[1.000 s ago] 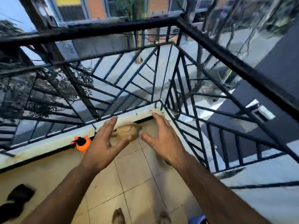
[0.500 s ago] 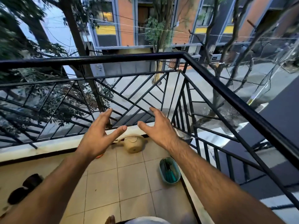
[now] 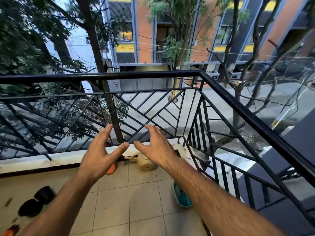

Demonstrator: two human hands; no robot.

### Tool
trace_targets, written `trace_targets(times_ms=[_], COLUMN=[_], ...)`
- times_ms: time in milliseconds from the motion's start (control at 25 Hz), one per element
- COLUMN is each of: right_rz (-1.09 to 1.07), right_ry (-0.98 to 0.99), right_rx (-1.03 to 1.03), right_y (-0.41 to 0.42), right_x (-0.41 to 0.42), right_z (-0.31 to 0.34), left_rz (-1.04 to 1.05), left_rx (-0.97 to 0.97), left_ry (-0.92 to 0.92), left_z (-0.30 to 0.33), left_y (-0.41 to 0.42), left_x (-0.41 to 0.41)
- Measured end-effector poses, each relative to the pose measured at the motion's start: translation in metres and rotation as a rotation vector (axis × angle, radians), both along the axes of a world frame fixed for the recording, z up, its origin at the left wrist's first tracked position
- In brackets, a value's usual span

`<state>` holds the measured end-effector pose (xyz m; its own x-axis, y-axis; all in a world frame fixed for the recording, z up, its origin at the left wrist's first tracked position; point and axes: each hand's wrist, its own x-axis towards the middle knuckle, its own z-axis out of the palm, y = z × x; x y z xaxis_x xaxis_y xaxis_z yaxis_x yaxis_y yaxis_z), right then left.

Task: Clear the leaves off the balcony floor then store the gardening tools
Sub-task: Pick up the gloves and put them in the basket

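Both hands [image 3: 98,155] spread above floor [image 3: 144,198]

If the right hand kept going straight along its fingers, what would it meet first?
Probably the balcony railing: the right hand, open and empty, points forward at its diagonal bars. Depth is unclear from one view, so the gap to them cannot be judged.

Railing [image 3: 136,76] black, w/ diagonal chevron-like bars. Floor tiles [image 3: 143,198] beige, darker grout grid. Ledge [image 3: 51,159] white w/ dark stains nr corner. Watering can [image 3: 145,165] tan/beige. Orange item [image 3: 111,169] beside it, mostly hidden. Oval tub [image 3: 181,197] light teal, darker teal things inside. Two blk round objs [image 3: 36,201] at left. Bldg across st [image 3: 146,31] orange-brick w/ grey frames, yellow bands.
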<state>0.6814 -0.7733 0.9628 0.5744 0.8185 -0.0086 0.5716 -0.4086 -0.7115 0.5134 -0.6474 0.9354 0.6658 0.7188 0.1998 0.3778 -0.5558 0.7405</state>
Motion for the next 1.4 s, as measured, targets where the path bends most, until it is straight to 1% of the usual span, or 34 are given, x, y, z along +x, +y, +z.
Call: trace_targets(times_ms=[200, 320, 520, 720, 840, 1040, 1240, 1400], right_rz=[0.036, 0.085, 0.251, 0.472, 0.63, 0.878, 1.061, 1.173], right_ry=[-0.005, 0.014, 0.034, 0.016, 0.002, -0.019, -0.031, -0.029], right_rx=[0.018, 0.016, 0.02, 0.019, 0.017, 0.019, -0.011, -0.024], right_y=[0.044, 0.09, 0.168, 0.249, 0.295, 0.354, 0.392, 0.421], right_x=[-0.041, -0.088, -0.174, -0.221, -0.23, -0.225, -0.225, -0.258], right_z=[0.006, -0.001, -0.015, -0.017, -0.02, -0.019, -0.024, -0.028], left_rz=[0.042, 0.108, 0.326, 0.579, 0.74, 0.992, 1.187, 1.325], left_rx=[0.023, 0.027, 0.014, 0.002, 0.018, -0.008, -0.062, -0.124], left_ry=[-0.024, -0.006, 0.016, 0.039, 0.055, 0.072, 0.084, 0.099], left_z=[0.005, 0.003, -0.011, -0.02, -0.022, -0.023, -0.029, -0.035], left_y=[0.036, 0.065, 0.112, 0.145, 0.158, 0.163, 0.156, 0.151], left_x=[-0.047, -0.105, -0.212, -0.279, -0.289, -0.276, -0.267, -0.285])
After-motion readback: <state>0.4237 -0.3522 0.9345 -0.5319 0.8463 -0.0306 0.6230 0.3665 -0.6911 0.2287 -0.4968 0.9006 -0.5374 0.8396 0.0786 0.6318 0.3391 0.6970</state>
